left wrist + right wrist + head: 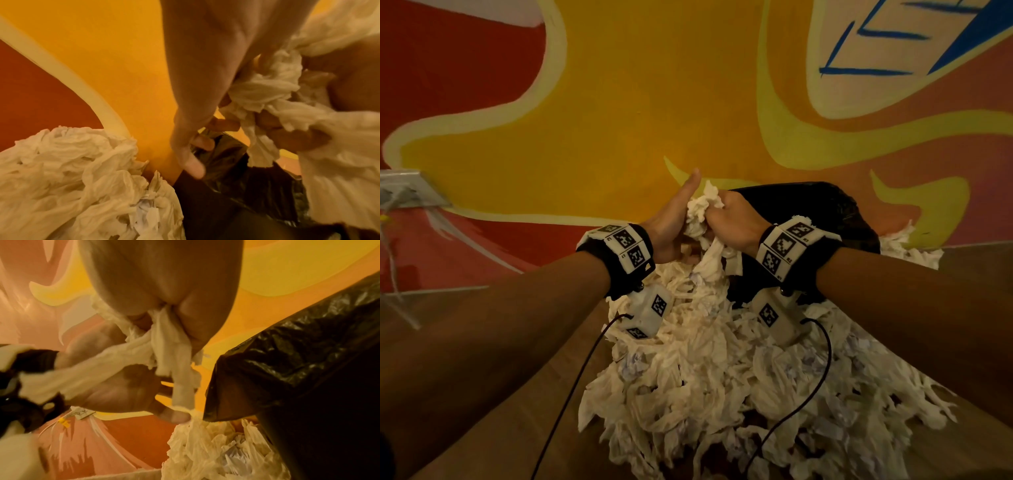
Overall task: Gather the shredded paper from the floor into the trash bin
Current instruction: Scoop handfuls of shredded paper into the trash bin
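Between my two hands I hold a wad of white shredded paper (700,214), lifted above the big pile of shredded paper (722,377) on the floor. My left hand (671,222) presses the wad from the left, one digit pointing up; in the left wrist view its fingers (205,143) curl toward the paper wad (265,91). My right hand (736,219) grips it from the right, with strips (164,344) hanging from the fist. The trash bin (811,209), lined with a black bag, stands just behind and right of my right hand.
A wall (619,102) painted in orange, yellow and red rises right behind the bin. A white wall plate (410,188) with loose cables sits at the left. Wooden floor (500,394) shows left of the pile. More paper (907,245) lies right of the bin.
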`<state>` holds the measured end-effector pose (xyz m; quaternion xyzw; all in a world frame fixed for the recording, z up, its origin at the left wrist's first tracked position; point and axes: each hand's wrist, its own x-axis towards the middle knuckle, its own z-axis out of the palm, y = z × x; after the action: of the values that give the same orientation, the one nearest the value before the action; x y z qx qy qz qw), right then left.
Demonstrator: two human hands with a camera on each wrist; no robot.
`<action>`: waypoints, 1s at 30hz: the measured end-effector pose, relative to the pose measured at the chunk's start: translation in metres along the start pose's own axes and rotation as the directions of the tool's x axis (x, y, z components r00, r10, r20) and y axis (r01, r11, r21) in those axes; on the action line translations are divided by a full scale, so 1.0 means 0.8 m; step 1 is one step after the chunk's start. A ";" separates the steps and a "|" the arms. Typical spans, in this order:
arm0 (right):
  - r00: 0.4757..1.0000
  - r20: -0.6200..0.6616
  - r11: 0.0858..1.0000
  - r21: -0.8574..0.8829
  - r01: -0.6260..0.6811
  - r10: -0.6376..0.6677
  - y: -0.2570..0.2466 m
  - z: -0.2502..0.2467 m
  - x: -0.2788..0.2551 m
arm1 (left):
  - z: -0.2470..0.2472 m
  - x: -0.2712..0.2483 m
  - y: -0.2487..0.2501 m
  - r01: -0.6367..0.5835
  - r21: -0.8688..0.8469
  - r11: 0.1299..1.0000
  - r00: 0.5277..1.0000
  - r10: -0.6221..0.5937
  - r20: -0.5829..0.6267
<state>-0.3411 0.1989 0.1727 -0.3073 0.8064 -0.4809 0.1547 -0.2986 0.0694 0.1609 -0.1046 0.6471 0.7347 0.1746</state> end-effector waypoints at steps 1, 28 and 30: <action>1.000 -0.006 1.000 0.013 -0.009 0.009 0.000 -0.002 0.000 | 0.001 -0.001 0.001 -0.002 0.015 1.000 1.000 0.002 0.001; 0.963 -0.187 0.970 0.184 -0.160 0.195 0.049 -0.105 0.005 | 0.024 0.020 0.020 -0.236 0.138 0.962 0.935 0.264 -0.236; 0.956 -0.221 0.959 0.249 -0.134 0.191 0.054 -0.110 0.006 | 0.036 0.027 0.023 -0.256 0.019 0.967 0.951 0.255 -0.173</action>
<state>-0.4079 0.2706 0.1786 -0.1581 0.7803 -0.5912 0.1290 -0.3234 0.0985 0.1732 -0.0840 0.6664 0.7405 0.0207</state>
